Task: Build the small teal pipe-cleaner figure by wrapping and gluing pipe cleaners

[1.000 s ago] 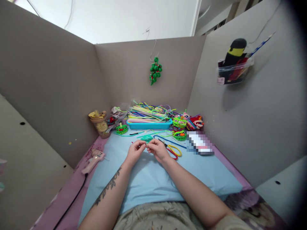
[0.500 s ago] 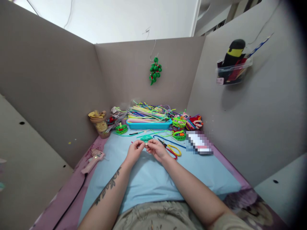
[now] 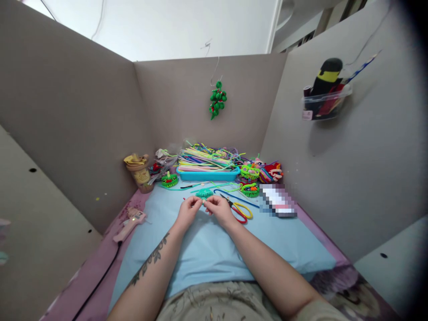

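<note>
My left hand (image 3: 187, 211) and my right hand (image 3: 219, 210) meet over the blue cloth, both closed in a pinch with fingertips nearly touching. A tiny pale piece seems to be between them; the fingers hide most of it and I cannot make out its kind. Just beyond the fingertips lies a fuzzy teal piece (image 3: 203, 192) of bent pipe cleaner. To the right of my right hand are scissors (image 3: 241, 210) with one red and one yellow handle. A dark blue pipe cleaner (image 3: 236, 198) stretches behind them.
A blue tray (image 3: 207, 175) heaped with pipe cleaners stands at the back. Green fuzzy figures (image 3: 169, 179) flank it. A pink glue gun (image 3: 130, 225) and a cup (image 3: 138, 174) are at left, a blurred-out phone (image 3: 278, 200) at right. Grey panels (image 3: 200, 102) enclose the table.
Both hands stay at the same spot. The right fingers have curled in slightly, and the pale piece shows less. The camera view has shifted a little.
</note>
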A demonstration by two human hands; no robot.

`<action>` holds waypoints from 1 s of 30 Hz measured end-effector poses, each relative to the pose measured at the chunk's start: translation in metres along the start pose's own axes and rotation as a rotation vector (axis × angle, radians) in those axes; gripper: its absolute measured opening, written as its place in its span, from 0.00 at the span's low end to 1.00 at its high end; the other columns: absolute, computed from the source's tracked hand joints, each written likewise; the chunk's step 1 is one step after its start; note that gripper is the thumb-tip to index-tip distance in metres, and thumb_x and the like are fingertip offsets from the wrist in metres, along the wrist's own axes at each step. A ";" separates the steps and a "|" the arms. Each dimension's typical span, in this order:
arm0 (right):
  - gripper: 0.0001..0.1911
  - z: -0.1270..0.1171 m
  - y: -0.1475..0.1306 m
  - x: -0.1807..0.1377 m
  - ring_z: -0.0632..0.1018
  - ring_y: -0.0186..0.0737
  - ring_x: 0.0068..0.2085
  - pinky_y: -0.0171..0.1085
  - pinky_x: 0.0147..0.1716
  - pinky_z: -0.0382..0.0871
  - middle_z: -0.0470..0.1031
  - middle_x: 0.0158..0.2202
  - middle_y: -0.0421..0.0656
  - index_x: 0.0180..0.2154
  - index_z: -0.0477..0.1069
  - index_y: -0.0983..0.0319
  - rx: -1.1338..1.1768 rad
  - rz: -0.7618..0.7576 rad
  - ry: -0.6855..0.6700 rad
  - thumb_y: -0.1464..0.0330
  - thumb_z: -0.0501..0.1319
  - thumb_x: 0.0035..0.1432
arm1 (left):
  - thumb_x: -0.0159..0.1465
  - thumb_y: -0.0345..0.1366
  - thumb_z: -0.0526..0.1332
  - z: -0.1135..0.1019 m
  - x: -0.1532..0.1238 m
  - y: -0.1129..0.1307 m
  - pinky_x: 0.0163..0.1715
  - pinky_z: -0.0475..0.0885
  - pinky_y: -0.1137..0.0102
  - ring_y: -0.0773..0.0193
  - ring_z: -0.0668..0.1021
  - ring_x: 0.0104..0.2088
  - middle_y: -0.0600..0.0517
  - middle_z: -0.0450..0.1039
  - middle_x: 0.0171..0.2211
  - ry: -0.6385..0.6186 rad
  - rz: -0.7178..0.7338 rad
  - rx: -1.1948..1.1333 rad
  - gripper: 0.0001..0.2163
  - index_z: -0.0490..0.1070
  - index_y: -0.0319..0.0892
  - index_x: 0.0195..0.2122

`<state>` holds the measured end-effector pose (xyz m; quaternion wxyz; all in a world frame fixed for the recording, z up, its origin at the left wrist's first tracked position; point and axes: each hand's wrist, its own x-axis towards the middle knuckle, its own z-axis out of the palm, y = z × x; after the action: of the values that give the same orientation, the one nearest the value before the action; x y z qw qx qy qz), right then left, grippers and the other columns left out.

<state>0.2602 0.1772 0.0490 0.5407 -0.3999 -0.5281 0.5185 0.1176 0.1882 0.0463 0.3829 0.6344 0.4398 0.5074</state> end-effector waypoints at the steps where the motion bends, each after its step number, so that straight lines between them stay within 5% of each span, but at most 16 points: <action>1: 0.14 -0.001 0.000 0.000 0.67 0.29 0.18 0.30 0.17 0.61 0.68 0.18 0.37 0.24 0.68 0.63 -0.025 -0.005 0.005 0.58 0.64 0.46 | 0.56 0.41 0.59 0.000 0.000 -0.001 0.30 0.63 0.74 0.67 0.69 0.27 0.54 0.69 0.24 -0.005 0.000 0.004 0.11 0.69 0.38 0.25; 10: 0.12 -0.004 0.006 0.001 0.64 0.30 0.18 0.30 0.17 0.55 0.65 0.15 0.35 0.22 0.66 0.62 -0.163 -0.038 0.032 0.61 0.62 0.47 | 0.54 0.40 0.60 0.002 0.002 -0.005 0.27 0.62 0.74 0.68 0.68 0.24 0.55 0.67 0.21 -0.005 -0.042 0.029 0.09 0.69 0.38 0.24; 21: 0.12 -0.003 0.006 0.007 0.62 0.28 0.17 0.30 0.16 0.52 0.65 0.15 0.35 0.22 0.69 0.63 0.118 0.045 0.025 0.61 0.65 0.43 | 0.54 0.42 0.61 0.008 0.000 0.000 0.29 0.64 0.73 0.67 0.71 0.26 0.53 0.72 0.24 0.012 -0.054 -0.082 0.11 0.72 0.37 0.28; 30: 0.12 -0.002 0.004 0.004 0.61 0.28 0.17 0.30 0.16 0.52 0.63 0.15 0.34 0.22 0.68 0.62 -0.012 -0.017 0.033 0.60 0.64 0.45 | 0.52 0.41 0.62 0.006 0.000 -0.003 0.27 0.63 0.74 0.68 0.70 0.24 0.53 0.71 0.22 0.057 -0.055 -0.041 0.10 0.72 0.38 0.25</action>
<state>0.2611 0.1815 0.0456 0.5512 -0.4072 -0.5256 0.5041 0.1225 0.1888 0.0420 0.3972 0.5993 0.4574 0.5234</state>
